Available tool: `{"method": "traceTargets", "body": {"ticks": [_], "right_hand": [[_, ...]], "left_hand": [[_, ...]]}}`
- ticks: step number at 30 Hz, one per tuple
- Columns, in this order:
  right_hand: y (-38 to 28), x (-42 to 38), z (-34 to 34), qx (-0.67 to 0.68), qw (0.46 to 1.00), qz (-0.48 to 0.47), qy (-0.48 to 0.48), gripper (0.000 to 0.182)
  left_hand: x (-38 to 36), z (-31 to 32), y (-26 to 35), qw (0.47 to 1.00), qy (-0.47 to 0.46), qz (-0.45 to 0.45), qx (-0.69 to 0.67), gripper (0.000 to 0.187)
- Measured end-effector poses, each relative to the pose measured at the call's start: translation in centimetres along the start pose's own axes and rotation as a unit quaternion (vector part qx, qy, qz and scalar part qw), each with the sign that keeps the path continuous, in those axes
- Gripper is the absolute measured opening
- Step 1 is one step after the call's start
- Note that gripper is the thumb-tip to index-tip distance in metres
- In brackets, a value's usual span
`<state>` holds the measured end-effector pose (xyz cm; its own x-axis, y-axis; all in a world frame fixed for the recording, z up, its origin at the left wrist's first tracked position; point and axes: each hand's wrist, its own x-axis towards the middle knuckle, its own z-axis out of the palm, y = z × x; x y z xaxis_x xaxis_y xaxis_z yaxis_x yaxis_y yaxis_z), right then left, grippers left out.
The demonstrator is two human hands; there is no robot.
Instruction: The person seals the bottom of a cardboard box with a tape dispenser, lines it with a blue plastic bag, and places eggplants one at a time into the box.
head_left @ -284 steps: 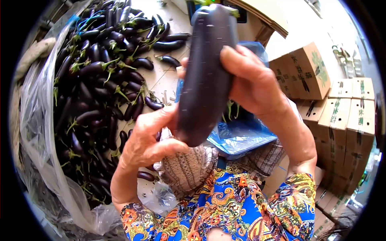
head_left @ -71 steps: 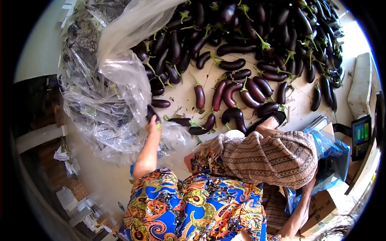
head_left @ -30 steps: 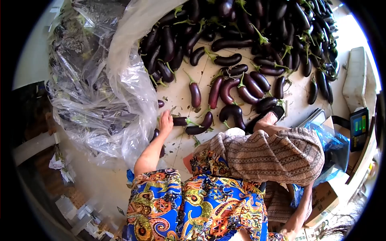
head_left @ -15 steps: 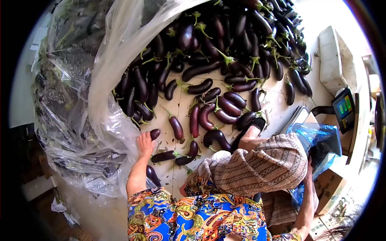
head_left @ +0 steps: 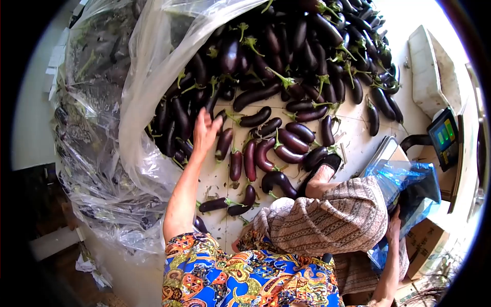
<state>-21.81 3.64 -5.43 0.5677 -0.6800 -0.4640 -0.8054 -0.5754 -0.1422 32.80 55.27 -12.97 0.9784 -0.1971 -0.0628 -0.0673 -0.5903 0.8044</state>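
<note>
My left hand (head_left: 205, 134) reaches over the floor at the near edge of the eggplant pile (head_left: 276, 46), its fingers apart and slightly blurred. A short dark eggplant (head_left: 223, 145) lies just to its right, and another eggplant (head_left: 236, 166) rests below that one. Several loose eggplants, among them a curved one (head_left: 264, 155), lie in a group farther right. Beside my right knee, my right hand (head_left: 394, 226) grips the edge of a blue plastic bag (head_left: 396, 174); some of its fingers are hidden by the bag.
A large clear plastic sheet (head_left: 148, 87) wraps the pile's left side. At right stand a scale display (head_left: 443, 138), a white foam box (head_left: 427, 77) and a cardboard box (head_left: 427, 243). My foot (head_left: 322, 176) rests beside the loose eggplants.
My left hand has moved up and away from me and let go of the eggplant it held. A short eggplant now lies beside the hand. My right hand stays at the bag.
</note>
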Motion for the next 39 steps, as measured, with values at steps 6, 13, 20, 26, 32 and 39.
{"method": "traceTargets", "body": {"ticks": [6,13,20,26,32,39], "right_hand": [[0.1,0.0,0.8,-0.012,1.0,0.005,0.026,0.071],[0.6,-0.7,1.6,0.021,0.999,0.006,0.038,0.07],[0.5,0.0,0.7,0.012,1.0,0.018,0.004,0.069],[-1.3,-0.6,0.0,0.032,0.999,0.023,0.004,0.069],[0.3,-0.2,0.7,0.012,1.0,0.003,0.003,0.07],[0.0,0.1,0.4,-0.003,1.0,-0.006,-0.005,0.07]], "left_hand": [[14.7,4.6,13.0,0.997,0.055,-0.03,0.038,0.096],[9.6,4.8,11.2,0.882,-0.054,-0.18,-0.432,0.057],[-4.3,3.0,7.2,0.595,-0.161,-0.264,-0.742,0.069],[-8.0,3.2,8.3,0.637,-0.238,-0.221,-0.699,0.072],[-7.7,5.4,10.1,0.686,-0.244,-0.216,-0.651,0.07],[-9.3,5.4,9.1,0.907,-0.06,-0.137,-0.394,0.072]]}}
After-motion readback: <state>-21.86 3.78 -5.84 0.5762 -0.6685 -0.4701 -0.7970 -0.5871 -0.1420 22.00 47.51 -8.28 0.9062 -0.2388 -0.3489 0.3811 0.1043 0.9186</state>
